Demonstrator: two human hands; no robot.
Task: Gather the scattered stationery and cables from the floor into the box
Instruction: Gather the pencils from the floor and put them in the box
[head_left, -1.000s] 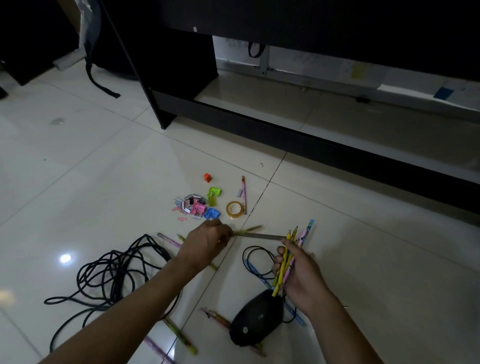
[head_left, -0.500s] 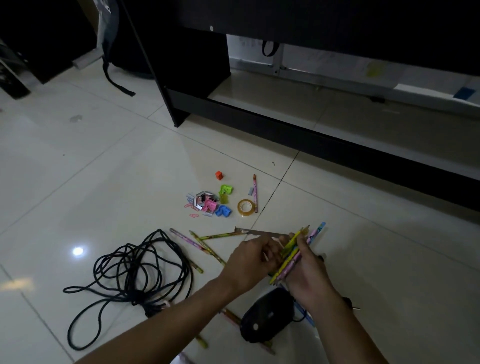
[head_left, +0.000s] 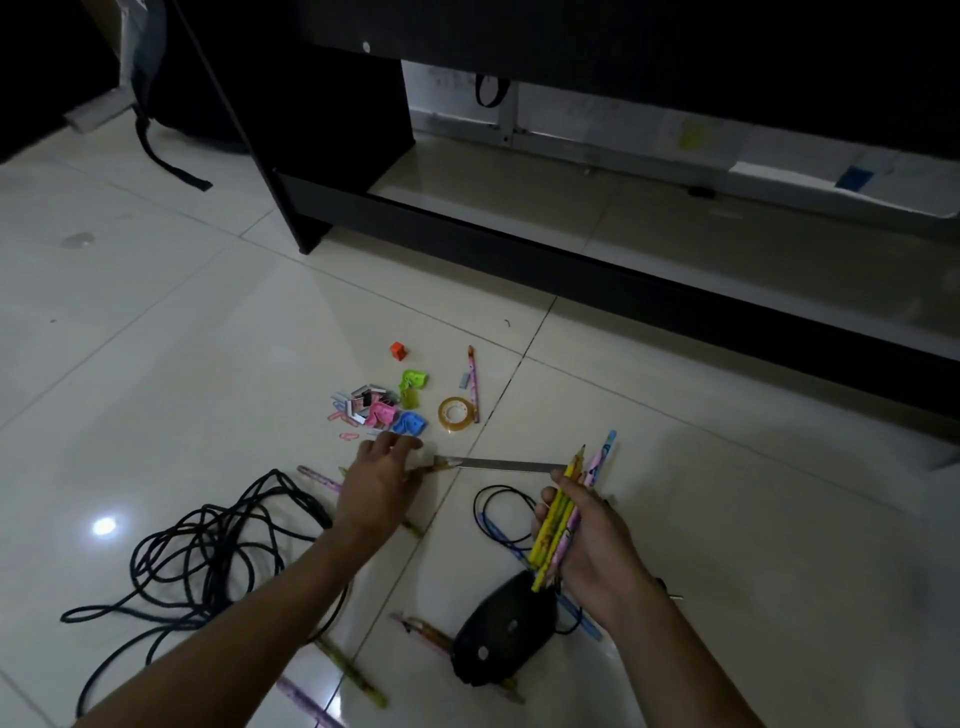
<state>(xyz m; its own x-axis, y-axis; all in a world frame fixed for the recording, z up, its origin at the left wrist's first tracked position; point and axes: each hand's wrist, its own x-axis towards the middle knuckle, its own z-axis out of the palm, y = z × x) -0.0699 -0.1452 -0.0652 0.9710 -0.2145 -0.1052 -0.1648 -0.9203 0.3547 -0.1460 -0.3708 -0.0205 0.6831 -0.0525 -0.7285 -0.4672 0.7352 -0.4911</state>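
My right hand is shut on a bundle of yellow, pink and blue pencils, held above a black mouse and its thin cable loop. My left hand is palm down on the floor over a pencil at the left end of a metal ruler; its grip is hidden. More pencils lie near my arms. A coiled black cable lies to the left. Beyond my left hand are coloured clips, a tape roll, an orange sharpener and one pencil. No box is in view.
A black desk frame with a low crossbar runs across the far side of the white tiled floor. A dark bag with a hanging strap sits at the back left. Papers lie under the desk at the far right.
My left hand went to my right hand, added a pencil to the bundle, then returned left to the floor pencil beside the ruler. The view shifted slightly.
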